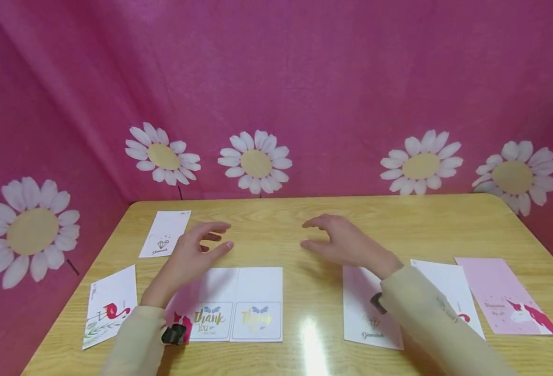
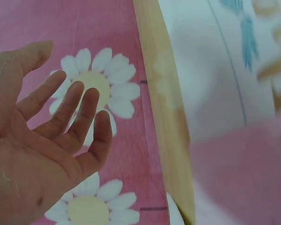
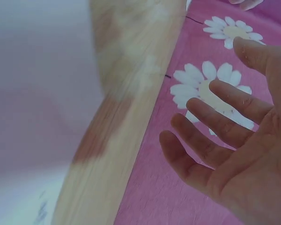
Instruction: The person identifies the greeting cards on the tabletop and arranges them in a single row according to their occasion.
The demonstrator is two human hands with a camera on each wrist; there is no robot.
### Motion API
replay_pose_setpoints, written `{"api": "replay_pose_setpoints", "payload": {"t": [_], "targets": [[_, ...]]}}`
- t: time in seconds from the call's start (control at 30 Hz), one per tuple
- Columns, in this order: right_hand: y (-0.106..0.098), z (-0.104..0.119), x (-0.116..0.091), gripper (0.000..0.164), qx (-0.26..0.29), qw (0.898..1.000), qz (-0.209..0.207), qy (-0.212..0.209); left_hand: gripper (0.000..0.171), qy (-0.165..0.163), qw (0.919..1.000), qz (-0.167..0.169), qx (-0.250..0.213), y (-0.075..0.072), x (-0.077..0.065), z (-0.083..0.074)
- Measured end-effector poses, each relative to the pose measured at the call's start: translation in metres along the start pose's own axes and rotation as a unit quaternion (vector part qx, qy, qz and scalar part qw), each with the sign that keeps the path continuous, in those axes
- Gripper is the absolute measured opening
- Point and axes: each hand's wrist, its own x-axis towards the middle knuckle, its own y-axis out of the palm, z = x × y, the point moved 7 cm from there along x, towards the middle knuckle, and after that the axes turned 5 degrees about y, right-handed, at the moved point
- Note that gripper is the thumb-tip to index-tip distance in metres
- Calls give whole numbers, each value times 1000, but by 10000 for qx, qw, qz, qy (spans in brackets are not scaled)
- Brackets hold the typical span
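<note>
My left hand [image 1: 194, 256] hovers above the table on the left, fingers loosely bent and holding nothing. Facing it, my right hand [image 1: 347, 243] is also raised and holds nothing. In the wrist views, the left hand [image 2: 51, 136] and right hand [image 3: 234, 145] show spread fingers and bare palms. Below the left hand lie two "Thank You" cards, one with dark lettering [image 1: 212, 318] and one with gold lettering [image 1: 257, 321]. A pink card [image 1: 184, 313] beside them is partly hidden by the left wrist. Under the right forearm lies a white "Diamond" card [image 1: 363, 313].
A white diamond card [image 1: 165, 230] lies at the back left, with a flamingo card [image 1: 109, 305] nearer. On the right, a white card [image 1: 446, 282] partly covered by the sleeve lies by a pink unicorn card [image 1: 507, 297]. A pink flowered curtain [image 1: 304, 104] hangs behind the wooden table [image 1: 276, 214].
</note>
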Motion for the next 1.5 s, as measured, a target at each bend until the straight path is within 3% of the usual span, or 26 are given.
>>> {"api": "replay_pose_setpoints", "payload": {"t": [0.37,0.5,0.67,0.83,1.13,1.33,1.5], "targets": [[-18,-36,-38,47,265,9995,-48,140,44,239,9941,766,-732,49,3,-26],[-25,-48,-54,41,230,9997,-78,-13,46,391,9893,1115,-859,70,3,-36],[-31,-64,-74,48,132,9994,72,299,48,634,9834,1490,-823,95,5,-49],[-34,-74,-89,60,-99,9991,170,384,55,803,9785,1879,-287,119,10,-67],[-32,-87,-102,77,-564,9964,426,475,68,1032,9617,2463,617,163,24,-87],[-24,-92,-105,78,-592,9932,737,682,73,1465,9436,2681,1273,186,33,-102],[-18,-92,-105,73,-1084,9884,767,743,79,1594,9284,2820,1820,197,36,-110]]}}
